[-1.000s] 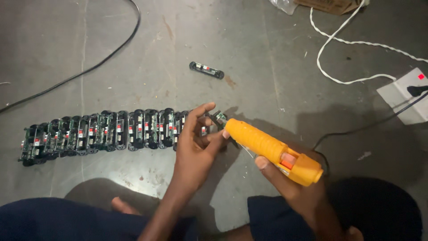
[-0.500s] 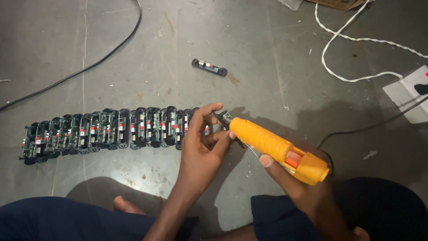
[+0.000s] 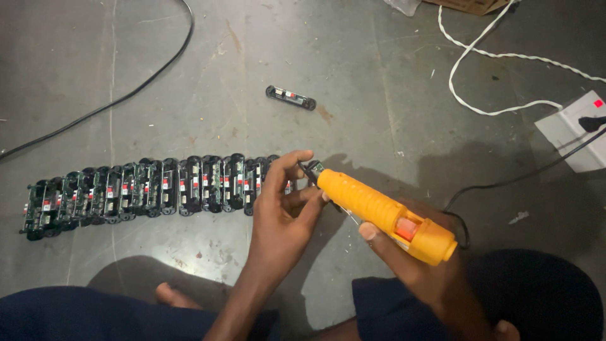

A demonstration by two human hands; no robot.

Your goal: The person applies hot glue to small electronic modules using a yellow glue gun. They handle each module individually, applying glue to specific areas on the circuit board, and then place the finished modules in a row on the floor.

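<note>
Pinching small circuit board (image 3: 314,169) in left hand (image 3: 284,211), beside yellow glue gun (image 3: 385,215).

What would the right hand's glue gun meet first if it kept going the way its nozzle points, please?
Most likely the small board pinched in the left hand; the glue gun, held by the right hand, already has its nozzle at it. Beyond lies the row of boards.

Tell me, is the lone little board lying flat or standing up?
Lying flat. The lone board rests lengthwise on the floor, apart from the row of boards.
</note>
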